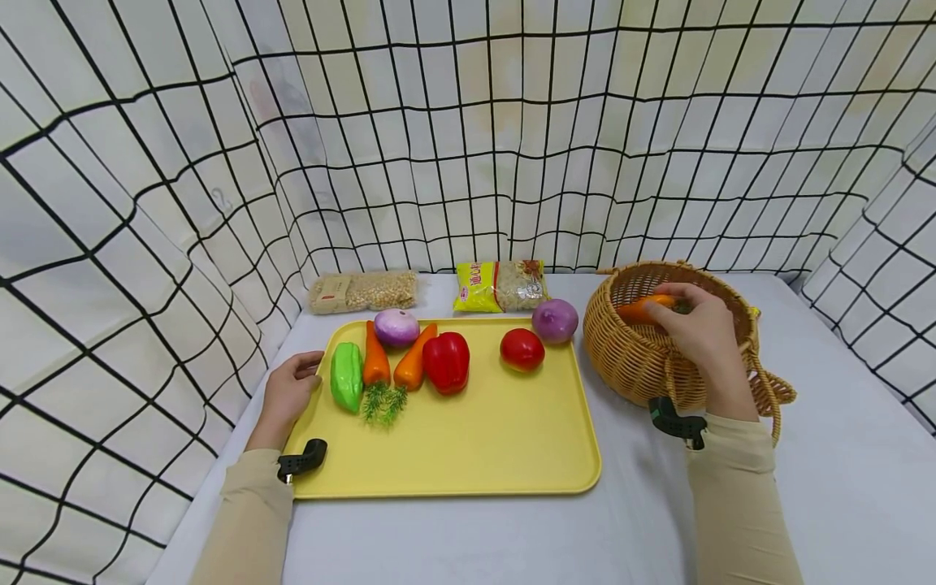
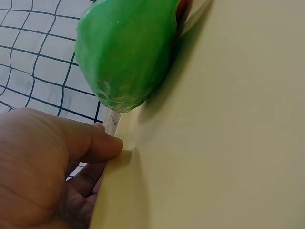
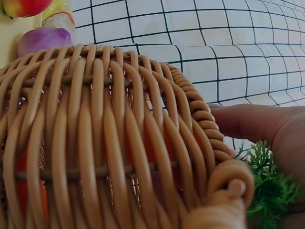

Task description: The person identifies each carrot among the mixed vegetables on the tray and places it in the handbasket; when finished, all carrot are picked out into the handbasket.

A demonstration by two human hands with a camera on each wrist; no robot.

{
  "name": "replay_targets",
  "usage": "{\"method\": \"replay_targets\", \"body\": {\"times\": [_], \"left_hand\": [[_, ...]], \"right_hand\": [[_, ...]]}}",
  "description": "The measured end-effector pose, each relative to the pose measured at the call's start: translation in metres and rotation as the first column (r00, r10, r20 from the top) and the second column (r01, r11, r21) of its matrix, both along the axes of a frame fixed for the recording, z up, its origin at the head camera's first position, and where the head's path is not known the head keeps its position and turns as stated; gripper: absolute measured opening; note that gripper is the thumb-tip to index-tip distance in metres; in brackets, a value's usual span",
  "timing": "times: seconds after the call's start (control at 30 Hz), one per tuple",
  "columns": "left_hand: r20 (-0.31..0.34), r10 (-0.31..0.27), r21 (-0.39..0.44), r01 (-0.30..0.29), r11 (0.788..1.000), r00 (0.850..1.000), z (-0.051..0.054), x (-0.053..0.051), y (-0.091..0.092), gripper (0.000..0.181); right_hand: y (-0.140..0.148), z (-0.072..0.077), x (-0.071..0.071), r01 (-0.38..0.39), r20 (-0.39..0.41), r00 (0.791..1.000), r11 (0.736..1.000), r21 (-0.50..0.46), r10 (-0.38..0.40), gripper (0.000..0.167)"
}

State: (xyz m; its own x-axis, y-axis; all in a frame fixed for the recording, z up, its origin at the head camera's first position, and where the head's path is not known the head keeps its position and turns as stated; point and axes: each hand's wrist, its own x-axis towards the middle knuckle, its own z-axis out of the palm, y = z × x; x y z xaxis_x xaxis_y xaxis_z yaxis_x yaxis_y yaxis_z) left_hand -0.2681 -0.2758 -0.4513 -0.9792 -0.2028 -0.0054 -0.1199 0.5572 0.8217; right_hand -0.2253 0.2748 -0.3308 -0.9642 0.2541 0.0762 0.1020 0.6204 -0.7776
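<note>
On the right, my right hand (image 1: 700,329) holds an orange carrot (image 1: 645,309) inside the mouth of a wicker basket (image 1: 625,366). In the right wrist view, green carrot leaves (image 3: 268,183) show by the palm, and the basket's weave hides much of the inside. My left hand (image 1: 287,396) grips the left rim of a yellow tray (image 1: 497,443), its thumb on the edge and the other fingers outside it. Just beyond that thumb lies a green pepper (image 2: 128,52). Two more carrots (image 1: 376,361), a red bell pepper (image 1: 446,363) and a purple onion (image 1: 396,327) lie beside it.
A tomato (image 1: 522,350) sits on the tray's right half, with another onion (image 1: 555,321) at its back right corner. Behind the tray lie a bag of grains (image 1: 363,292) and a yellow packet (image 1: 500,286). Black-gridded white cloth (image 1: 468,146) walls the back and sides.
</note>
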Motion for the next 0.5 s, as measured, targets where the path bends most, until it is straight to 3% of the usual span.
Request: {"method": "replay_targets", "body": {"times": [0.3, 0.5], "left_hand": [[-0.002, -0.001, 0.002, 0.001, 1.000, 1.000, -0.0003, -0.0003, 0.0004, 0.046], [-0.002, 0.001, 0.004, -0.001, 1.000, 1.000, -0.0003, -0.0007, 0.0009, 0.046]], "right_hand": [[0.0000, -0.0015, -0.0016, -0.054, 0.005, 0.999, 0.997, 0.063, 0.053, 0.049], [-0.0002, -0.0014, -0.0018, -0.031, -0.029, 0.999, 0.997, 0.068, 0.033, 0.048]]}}
